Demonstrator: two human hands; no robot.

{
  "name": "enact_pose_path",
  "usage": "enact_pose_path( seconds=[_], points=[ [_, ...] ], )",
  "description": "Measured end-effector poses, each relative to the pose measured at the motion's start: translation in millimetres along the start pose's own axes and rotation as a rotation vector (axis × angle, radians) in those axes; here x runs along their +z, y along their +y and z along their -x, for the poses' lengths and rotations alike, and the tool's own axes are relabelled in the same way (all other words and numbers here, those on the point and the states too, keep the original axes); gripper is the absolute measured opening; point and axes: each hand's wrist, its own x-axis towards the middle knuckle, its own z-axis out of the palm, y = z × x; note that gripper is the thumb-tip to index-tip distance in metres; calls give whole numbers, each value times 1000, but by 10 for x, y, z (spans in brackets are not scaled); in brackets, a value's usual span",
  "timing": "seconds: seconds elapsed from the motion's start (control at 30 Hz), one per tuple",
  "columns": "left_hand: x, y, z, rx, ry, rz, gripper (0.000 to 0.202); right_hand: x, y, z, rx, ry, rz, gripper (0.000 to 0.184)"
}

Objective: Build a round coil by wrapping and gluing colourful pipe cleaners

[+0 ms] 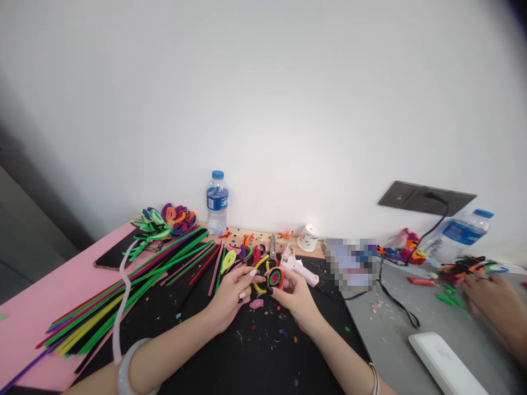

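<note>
My right hand (294, 296) holds a small round coil of pipe cleaner (275, 278) between thumb and fingers. The coil has a red-orange outer ring, with green, black and pink inside. My left hand (234, 291) is just left of it, its fingertips drawn together close to the coil. What those fingertips pinch, if anything, is too small to make out. A curved yellow pipe cleaner (257, 286) shows between the two hands; I cannot tell whether it is touched. Behind my right hand lies a pale pink glue gun (300, 269), near scissors (273, 247).
Long pipe cleaners (135, 296) fan out on the left beside looped bundles (164, 219). A water bottle (217, 203) and a paper cup (308, 238) stand by the wall. A black cord (395, 299) crosses rightward. Another person's hand (488, 296) is at far right, near a white device (447, 362).
</note>
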Motion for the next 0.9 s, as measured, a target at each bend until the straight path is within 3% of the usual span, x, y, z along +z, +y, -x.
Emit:
enact_pose_path(
  seconds=[0.9],
  points=[
    [-26,-24,-4,85,57,18,14,2,-1,-4,6,0,-13,25]
  ],
)
